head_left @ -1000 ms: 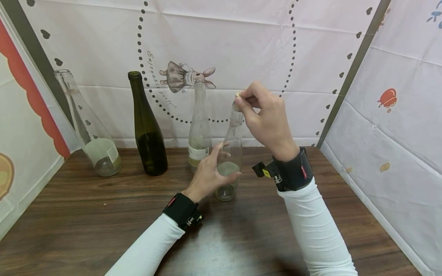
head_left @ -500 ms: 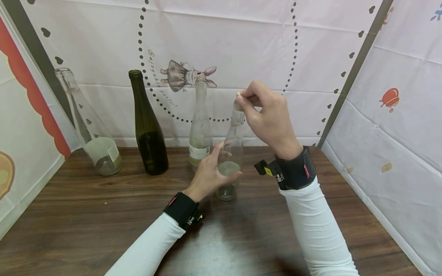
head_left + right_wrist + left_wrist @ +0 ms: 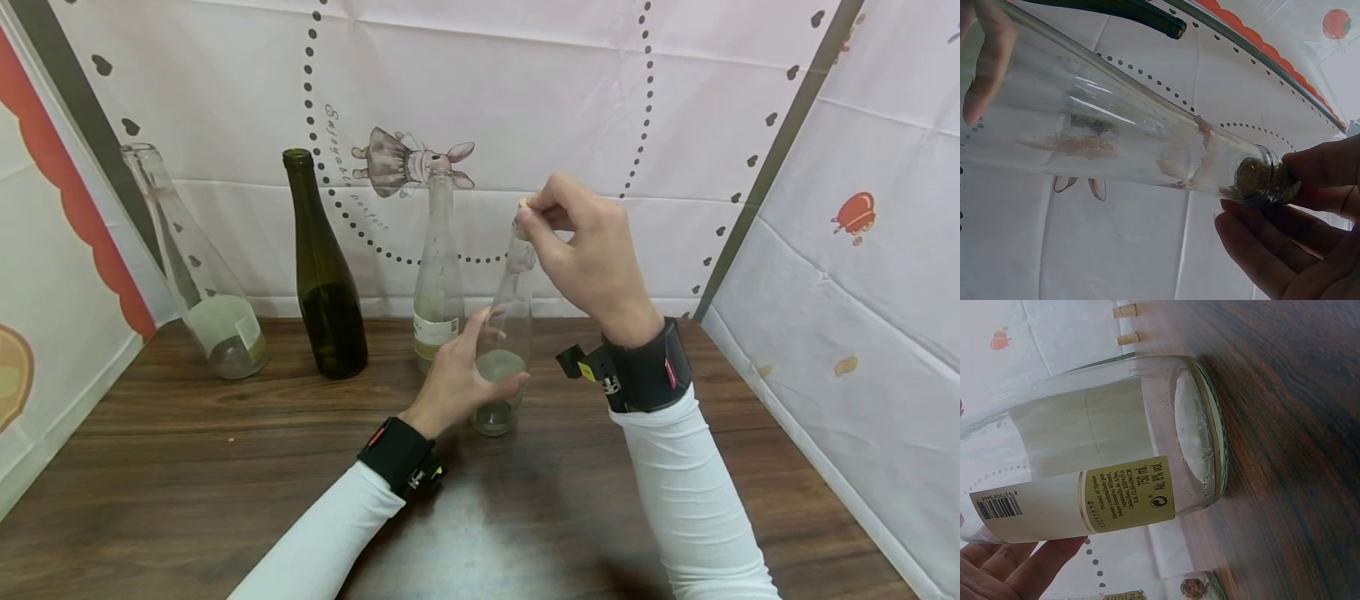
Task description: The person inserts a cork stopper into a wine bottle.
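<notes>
A cork [image 3: 1266, 181] sits partly in the mouth of a clear glass bottle [image 3: 504, 342] that stands upright on the brown wooden bench [image 3: 187, 467], near the middle and a little in front of the row of other bottles. The right wrist view shows the cork's lower part inside the neck while its top still stands proud of the rim, so by my reading the corking is begun but not finished: the cork is seated in the opening and has yet to be pressed fully home.

The right hand [image 3: 585, 250] is above the bottle, its thumb and fingertips pinched together on the top of the cork. The left hand [image 3: 457, 379] is wrapped round the lower body of the bottle, fingers curled against the glass, steadying it on the bench. The left wrist view shows the bottle's base flat on the wood and a pale label with a yellow-edged back label [image 3: 1129, 497] on its side.

Just behind it stands another clear bottle [image 3: 437, 275] with a white label, close but apart. To the left are a dark green bottle [image 3: 324, 283] and, further left, a clear bottle [image 3: 202, 283], both upright with open mouths, so they appear uncorked. In the left wrist view, two loose corks [image 3: 1126, 324] lie by the backdrop's foot.
</notes>
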The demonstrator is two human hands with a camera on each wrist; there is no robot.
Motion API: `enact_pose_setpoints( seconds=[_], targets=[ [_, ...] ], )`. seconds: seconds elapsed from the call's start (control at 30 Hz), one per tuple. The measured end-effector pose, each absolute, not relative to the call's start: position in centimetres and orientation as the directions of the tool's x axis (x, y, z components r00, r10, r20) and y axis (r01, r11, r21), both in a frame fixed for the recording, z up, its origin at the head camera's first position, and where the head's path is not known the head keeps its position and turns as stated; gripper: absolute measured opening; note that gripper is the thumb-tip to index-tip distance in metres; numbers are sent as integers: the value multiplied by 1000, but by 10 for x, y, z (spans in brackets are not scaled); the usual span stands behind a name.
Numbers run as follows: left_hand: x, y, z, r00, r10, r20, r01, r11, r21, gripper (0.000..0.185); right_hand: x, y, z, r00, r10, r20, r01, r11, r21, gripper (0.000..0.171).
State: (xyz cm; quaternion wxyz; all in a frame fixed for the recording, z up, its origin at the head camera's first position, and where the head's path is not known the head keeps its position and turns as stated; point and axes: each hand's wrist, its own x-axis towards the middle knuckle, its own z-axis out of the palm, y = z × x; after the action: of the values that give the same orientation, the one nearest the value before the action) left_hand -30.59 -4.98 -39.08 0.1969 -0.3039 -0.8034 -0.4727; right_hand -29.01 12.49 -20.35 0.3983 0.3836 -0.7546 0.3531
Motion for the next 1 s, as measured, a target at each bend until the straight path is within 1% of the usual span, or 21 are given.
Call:
enact_pose_setpoints(
  seconds=[0.17,0.37,0.43,0.57,0.63,0.7,0.8,1.0],
  targets=[
    [-306,-50,-390,-734,306,607,679,373,633,92,-292,125,-206,-359,-289,888,-869,450,-205,9],
    [-304,-49,-389,-732,312,606,679,414,606,92,-293,124,-209,-355,-285,890,-866,458,-199,8],
    [-304,-48,-386,-731,313,607,679,429,596,88,-293,124,-209,-357,-282,891,-865,459,-201,8],
    [-303,-44,-377,-774,290,563,630,435,643,78,-292,125,-208,-373,-283,883,-864,452,-220,7],
    [-303,-41,-371,-803,272,531,595,418,686,76,-292,125,-208,-383,-283,879,-863,448,-232,7],
    [-302,-38,-366,-823,256,507,568,407,716,77,-293,126,-209,-390,-282,876,-862,445,-241,7],
    [-302,-35,-360,-833,246,496,554,386,738,80,-293,127,-208,-386,-280,879,-862,449,-235,6],
    [-302,-33,-354,-830,257,496,558,376,739,87,-294,128,-208,-384,-279,880,-864,445,-236,7]
  ],
)
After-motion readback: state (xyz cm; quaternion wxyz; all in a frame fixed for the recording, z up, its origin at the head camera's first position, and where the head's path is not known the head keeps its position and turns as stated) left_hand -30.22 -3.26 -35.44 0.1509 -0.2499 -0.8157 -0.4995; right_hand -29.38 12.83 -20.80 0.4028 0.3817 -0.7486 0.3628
